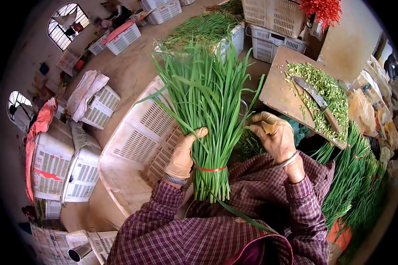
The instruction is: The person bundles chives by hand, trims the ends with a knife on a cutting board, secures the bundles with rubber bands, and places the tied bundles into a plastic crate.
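Note:
My left hand (183, 154), in a pale glove, grips a bunch of garlic chives (210, 106) from its left side, with the thumb across the stalks. The bunch stands upright over my lap, green leaves fanning out at the top. A red band (210, 168) circles it low down, just above the cut stem ends. My right hand (274, 136) is beside the leaves on the right, fingers curled and thumb drawn in. What lies between its fingertips, perhaps a leaf, is too small to make out. One loose long leaf (243, 216) trails across my checked clothing.
A large white plastic crate (132, 145) stands at my left. On the right, a board (278, 88) bears chopped green pieces (314, 75) and a knife (311, 92). More tied chive bunches (358, 176) lie below it. Ahead is a crate heaped with greens (199, 31).

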{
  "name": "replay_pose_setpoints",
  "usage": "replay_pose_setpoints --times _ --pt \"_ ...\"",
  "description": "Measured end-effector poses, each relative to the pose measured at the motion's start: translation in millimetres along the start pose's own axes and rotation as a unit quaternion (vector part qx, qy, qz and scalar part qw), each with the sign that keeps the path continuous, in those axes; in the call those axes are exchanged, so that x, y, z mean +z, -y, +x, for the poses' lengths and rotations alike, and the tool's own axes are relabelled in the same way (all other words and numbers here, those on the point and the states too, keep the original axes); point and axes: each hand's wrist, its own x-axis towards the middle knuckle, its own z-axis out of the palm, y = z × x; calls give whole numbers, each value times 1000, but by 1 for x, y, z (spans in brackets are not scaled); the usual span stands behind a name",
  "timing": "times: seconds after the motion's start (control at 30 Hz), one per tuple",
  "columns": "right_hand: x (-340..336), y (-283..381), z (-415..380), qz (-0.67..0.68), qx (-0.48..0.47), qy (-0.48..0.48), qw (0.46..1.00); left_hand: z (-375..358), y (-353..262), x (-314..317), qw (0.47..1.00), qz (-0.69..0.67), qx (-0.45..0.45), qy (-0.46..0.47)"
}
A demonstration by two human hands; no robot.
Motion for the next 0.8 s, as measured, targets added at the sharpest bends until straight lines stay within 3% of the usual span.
replay_pose_setpoints --times 0.07,0.17,0.23,0.33,0.43,0.5,0.57,0.6,0.63,0.7,0.8 --pt "-9 23 10 102 55 -11 993 -5 -1 7 1000 21 1 9" --pt "4 13 22 115 -48 -12 992 -10 -1 16 997 57 -20 43" --pt "2 14 24 105 5 24 994 -19 -5 34 996 62 -38 60" --pt "5 8 21 63 -81 22 994 -18 7 26 996 45 -69 35" --pt "11 5 12 17 -49 6 999 -21 5 34 995 47 -85 23" --pt "11 8 6 3 -84 -2 996 -22 4 39 996 49 -59 35" --pt "18 8 1 7 -55 -72 996 -19 6 36 996 49 -68 40" --pt "20 5 1 110 -12 -89 990 -17 6 35 995 49 -78 44" --pt "20 4 2 327 179 -77 925 -16 5 35 995 50 -77 46" --pt "12 -7 13 508 260 -200 797 -13 3 37 994 64 -43 78" --pt "-13 -28 11 507 249 -246 788 -20 -18 52 986 112 -12 119"
